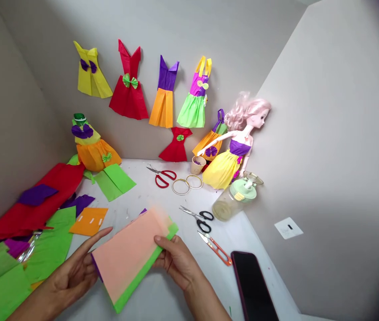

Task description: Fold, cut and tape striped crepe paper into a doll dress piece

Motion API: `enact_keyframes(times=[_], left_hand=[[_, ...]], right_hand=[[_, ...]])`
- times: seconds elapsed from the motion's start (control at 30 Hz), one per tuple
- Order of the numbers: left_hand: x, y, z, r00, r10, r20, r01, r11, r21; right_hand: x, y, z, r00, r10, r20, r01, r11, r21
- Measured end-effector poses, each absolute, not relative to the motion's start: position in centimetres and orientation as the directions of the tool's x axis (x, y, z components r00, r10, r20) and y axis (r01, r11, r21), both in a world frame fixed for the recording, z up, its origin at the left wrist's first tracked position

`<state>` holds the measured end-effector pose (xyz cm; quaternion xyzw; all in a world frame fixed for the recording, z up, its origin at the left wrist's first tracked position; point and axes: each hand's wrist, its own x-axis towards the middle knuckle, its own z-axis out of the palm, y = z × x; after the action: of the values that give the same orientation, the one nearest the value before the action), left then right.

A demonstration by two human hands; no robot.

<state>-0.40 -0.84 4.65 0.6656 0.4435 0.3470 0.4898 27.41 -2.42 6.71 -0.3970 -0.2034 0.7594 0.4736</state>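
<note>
At six o'clock, my right grip (177,263) pinches the paper (131,254), left grip (72,277) open; a loose pinch could drop it.

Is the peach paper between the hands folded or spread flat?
Flat, as far as shows: the peach paper lies creaseless between the left hand and right hand, green edge beneath.

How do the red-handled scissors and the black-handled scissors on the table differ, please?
The red-handled scissors have red loops, the black-handled scissors black ones. The red pair lies beside two round hoops, the black pair beside orange-handled snips. Both lie flat on the white table, blades pointing left.
</note>
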Motion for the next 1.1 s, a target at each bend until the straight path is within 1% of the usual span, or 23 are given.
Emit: enact_keyframes(times=[0.03,0.07,0.1,0.13,0.17,0.2,0.23,0.27,0.3,0.33,0.37,0.4,0.43,0.47,0.5,0.53,0.6,0.63,0.7,0.83,0.93,1.03,1.1], left_hand=[[-0.4,-0.8,4.4,0.364,0.931,0.034,0.332,-0.163,0.929],[-0.3,-0.7,4.2,0.356,0.931,0.084,0.415,-0.238,0.878],[0.0,-0.7,4.1,0.351,0.918,0.182,0.485,-0.345,0.803],[0.3,-0.7,4.1,0.359,0.879,0.314,0.535,-0.469,0.703],[0.8,-0.7,4.2,0.392,0.807,0.443,0.554,-0.591,0.587],[1.2,-0.8,4.3,0.442,0.718,0.538,0.543,-0.691,0.476],[1.7,-0.9,4.4,0.499,0.632,0.593,0.506,-0.768,0.393],[2.1,-1.0,4.4,0.560,0.564,0.607,0.453,-0.822,0.346],[2.4,-1.1,4.3,0.614,0.519,0.594,0.397,-0.854,0.336],[2.7,-1.3,4.2,0.655,0.487,0.577,0.342,-0.873,0.348],[2.8,-1.5,3.9,0.684,0.469,0.559,0.295,-0.878,0.376],[2.8,-1.6,3.5,0.704,0.461,0.541,0.259,-0.875,0.408],[2.8,-1.8,3.1,0.719,0.463,0.518,0.244,-0.866,0.437],[2.7,-2.1,2.6,0.725,0.478,0.496,0.246,-0.852,0.461],[2.5,-2.3,2.1,0.721,0.501,0.479,0.260,-0.836,0.484],[2.4,-2.6,1.6,0.710,0.530,0.464,0.277,-0.816,0.508],[2.3,-3.3,0.5,0.675,0.589,0.445,0.306,-0.772,0.558],[2.3,-3.6,0.1,0.655,0.614,0.440,0.313,-0.751,0.581],[2.3,-4.1,-0.5,0.642,0.633,0.432,0.299,-0.726,0.620],[2.4,-4.4,-0.9,0.614,0.661,0.431,0.255,-0.683,0.684],[2.5,-4.5,-0.8,0.595,0.691,0.410,0.265,-0.650,0.712],[2.7,-4.7,-0.3,0.591,0.700,0.400,0.293,-0.648,0.703],[2.8,-4.7,0.2,0.600,0.696,0.394,0.323,-0.662,0.676]], right_hand=[[27.6,-2.3,6.6,-0.266,0.872,-0.411,-0.538,-0.488,-0.687],[27.7,-2.2,6.6,-0.294,0.864,-0.410,-0.514,-0.504,-0.694],[27.9,-2.1,6.6,-0.318,0.855,-0.409,-0.488,-0.518,-0.703],[27.9,-1.9,6.6,-0.339,0.847,-0.410,-0.459,-0.529,-0.714],[28.0,-1.7,6.6,-0.355,0.838,-0.414,-0.426,-0.539,-0.726],[28.1,-1.5,6.7,-0.365,0.831,-0.420,-0.390,-0.546,-0.741],[28.2,-1.3,6.8,-0.374,0.824,-0.426,-0.346,-0.550,-0.760],[28.3,-1.1,6.9,-0.376,0.821,-0.429,-0.292,-0.544,-0.786],[28.4,-1.0,6.9,-0.354,0.833,-0.425,-0.220,-0.516,-0.828],[28.6,-1.0,6.9,-0.286,0.868,-0.406,-0.124,-0.454,-0.883],[28.9,-1.2,6.8,-0.177,0.919,-0.351,0.006,-0.356,-0.934],[29.2,-1.6,6.8,-0.058,0.968,-0.243,0.166,-0.231,-0.959],[29.6,-2.2,6.6,0.029,0.995,-0.091,0.337,-0.096,-0.937],[30.0,-3.0,6.5,0.049,0.997,0.064,0.485,0.032,-0.874],[30.3,-3.9,6.3,-0.002,0.983,0.185,0.588,0.151,-0.795],[30.5,-4.9,6.2,-0.109,0.963,0.244,0.635,0.257,-0.729],[30.5,-6.9,6.0,-0.337,0.906,0.257,0.641,0.421,-0.642],[30.3,-7.8,5.9,-0.416,0.876,0.243,0.636,0.472,-0.611],[29.6,-9.0,5.7,-0.497,0.841,0.211,0.644,0.521,-0.560],[28.1,-9.6,5.3,-0.513,0.842,0.166,0.682,0.518,-0.516],[27.6,-9.4,4.8,-0.501,0.837,0.220,0.695,0.540,-0.475],[27.6,-9.4,4.3,-0.484,0.834,0.265,0.721,0.552,-0.420],[27.6,-9.5,4.0,-0.481,0.833,0.275,0.719,0.554,-0.420]])
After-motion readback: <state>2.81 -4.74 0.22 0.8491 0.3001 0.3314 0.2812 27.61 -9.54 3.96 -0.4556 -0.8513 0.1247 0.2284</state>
